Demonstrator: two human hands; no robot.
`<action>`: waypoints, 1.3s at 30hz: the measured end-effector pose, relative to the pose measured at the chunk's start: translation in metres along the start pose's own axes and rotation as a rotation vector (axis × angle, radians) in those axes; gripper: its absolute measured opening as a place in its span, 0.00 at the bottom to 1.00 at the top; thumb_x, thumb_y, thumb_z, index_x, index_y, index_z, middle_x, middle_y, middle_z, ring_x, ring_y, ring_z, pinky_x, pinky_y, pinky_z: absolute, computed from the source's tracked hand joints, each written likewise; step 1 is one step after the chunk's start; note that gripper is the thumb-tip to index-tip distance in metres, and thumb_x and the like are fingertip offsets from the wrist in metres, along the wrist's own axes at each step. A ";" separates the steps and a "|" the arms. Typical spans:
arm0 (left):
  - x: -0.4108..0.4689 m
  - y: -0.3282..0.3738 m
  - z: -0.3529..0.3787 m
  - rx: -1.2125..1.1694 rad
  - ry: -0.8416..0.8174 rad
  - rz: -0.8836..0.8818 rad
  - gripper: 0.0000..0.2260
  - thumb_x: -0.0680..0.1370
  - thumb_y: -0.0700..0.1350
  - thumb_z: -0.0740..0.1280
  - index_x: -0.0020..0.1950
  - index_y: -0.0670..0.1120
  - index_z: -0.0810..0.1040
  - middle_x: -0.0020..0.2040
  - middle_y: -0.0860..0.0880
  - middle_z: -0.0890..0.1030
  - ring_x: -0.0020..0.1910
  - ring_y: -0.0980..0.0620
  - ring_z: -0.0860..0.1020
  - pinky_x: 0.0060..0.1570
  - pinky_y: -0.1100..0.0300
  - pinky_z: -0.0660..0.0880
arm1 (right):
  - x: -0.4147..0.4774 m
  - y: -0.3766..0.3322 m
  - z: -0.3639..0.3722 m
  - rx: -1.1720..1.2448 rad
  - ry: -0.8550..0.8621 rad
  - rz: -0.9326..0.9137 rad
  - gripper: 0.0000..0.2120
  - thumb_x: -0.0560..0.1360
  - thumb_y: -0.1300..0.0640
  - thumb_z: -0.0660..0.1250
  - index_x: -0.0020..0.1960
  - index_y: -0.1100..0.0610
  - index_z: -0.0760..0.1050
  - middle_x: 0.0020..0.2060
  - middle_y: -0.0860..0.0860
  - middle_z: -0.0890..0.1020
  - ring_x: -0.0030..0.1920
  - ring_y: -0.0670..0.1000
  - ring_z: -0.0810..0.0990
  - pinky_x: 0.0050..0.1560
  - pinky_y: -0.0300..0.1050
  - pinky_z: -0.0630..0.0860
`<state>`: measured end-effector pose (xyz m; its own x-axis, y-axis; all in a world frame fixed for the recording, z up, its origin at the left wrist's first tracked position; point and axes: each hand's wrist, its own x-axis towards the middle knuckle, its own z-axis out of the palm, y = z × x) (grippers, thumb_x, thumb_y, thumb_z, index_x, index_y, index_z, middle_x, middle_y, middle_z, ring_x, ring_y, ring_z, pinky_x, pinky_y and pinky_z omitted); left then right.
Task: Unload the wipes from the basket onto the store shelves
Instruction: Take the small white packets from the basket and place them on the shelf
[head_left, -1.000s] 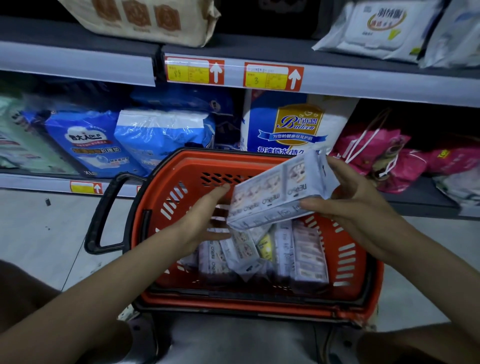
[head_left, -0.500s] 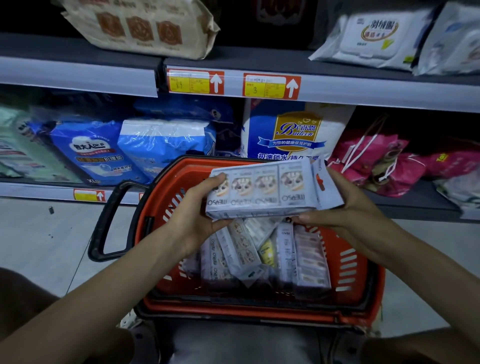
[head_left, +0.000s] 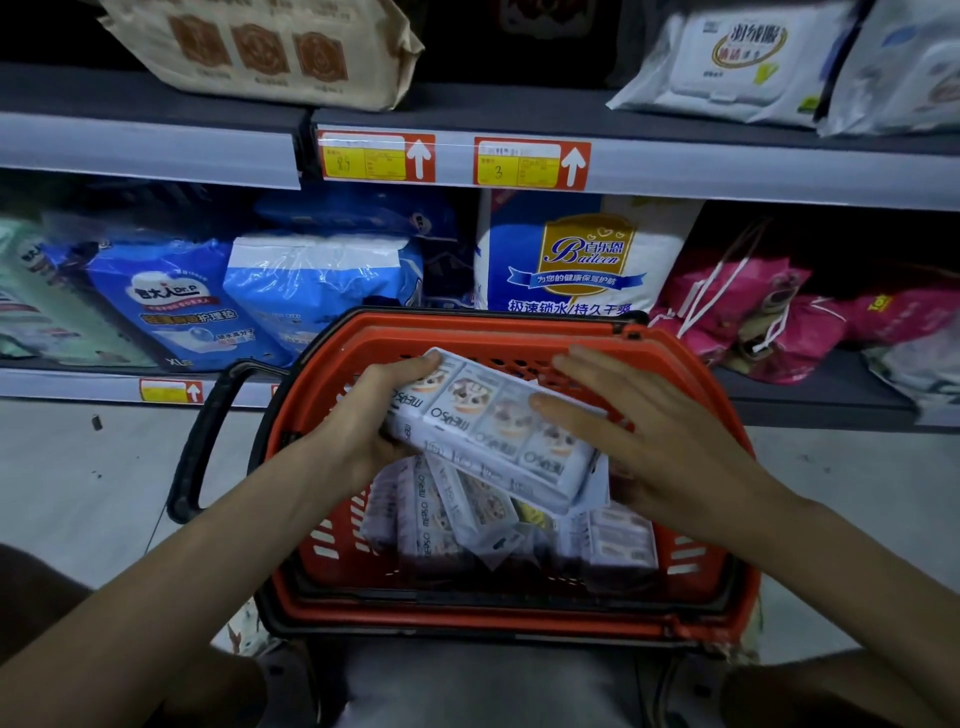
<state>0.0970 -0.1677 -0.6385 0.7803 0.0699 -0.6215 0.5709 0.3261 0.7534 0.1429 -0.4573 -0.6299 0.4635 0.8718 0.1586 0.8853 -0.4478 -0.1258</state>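
Note:
A white multipack of wipes (head_left: 488, 426) with cartoon faces is tilted above the orange basket (head_left: 691, 613). My left hand (head_left: 369, 421) grips its left end with curled fingers. My right hand (head_left: 639, 431) lies over its right part with straight fingers, the thumb touching the top face. Several more wipe packs (head_left: 447, 519) stand and lean inside the basket below.
The basket's black handle (head_left: 200, 441) sticks out to the left over the pale floor. Behind it, the lower shelf (head_left: 72, 379) holds blue pad packs (head_left: 171, 301), a white and blue Baileen bag (head_left: 576, 254) and pink bags (head_left: 753, 312). The upper shelf (head_left: 779, 176) carries white wipe packs (head_left: 737, 62).
The multipack has tipped down on its right and dropped lower over the basket. My right hand has let go of its right end and now lies flat over it.

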 end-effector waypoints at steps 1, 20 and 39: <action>-0.001 0.000 0.001 0.023 -0.010 -0.005 0.10 0.81 0.51 0.70 0.48 0.45 0.85 0.49 0.43 0.88 0.43 0.47 0.86 0.46 0.53 0.80 | -0.001 -0.003 0.000 0.026 -0.001 -0.018 0.44 0.68 0.59 0.80 0.80 0.52 0.65 0.80 0.58 0.64 0.81 0.59 0.59 0.69 0.64 0.71; -0.002 0.008 0.005 -0.043 0.015 0.049 0.28 0.79 0.66 0.63 0.56 0.41 0.82 0.45 0.45 0.83 0.43 0.49 0.83 0.47 0.55 0.76 | 0.011 -0.030 -0.006 1.444 0.225 0.759 0.21 0.73 0.62 0.75 0.64 0.50 0.79 0.56 0.46 0.87 0.56 0.48 0.86 0.55 0.42 0.83; -0.043 0.008 0.051 0.075 -0.101 0.344 0.27 0.80 0.68 0.61 0.65 0.48 0.81 0.56 0.44 0.87 0.57 0.43 0.86 0.56 0.45 0.83 | 0.025 -0.056 -0.010 0.779 0.549 0.493 0.15 0.72 0.58 0.80 0.58 0.50 0.85 0.46 0.38 0.87 0.47 0.39 0.85 0.48 0.36 0.82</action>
<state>0.0814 -0.2160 -0.5951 0.9489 0.0686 -0.3079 0.2854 0.2294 0.9306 0.1048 -0.4125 -0.6090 0.8889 0.3342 0.3134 0.4170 -0.3068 -0.8556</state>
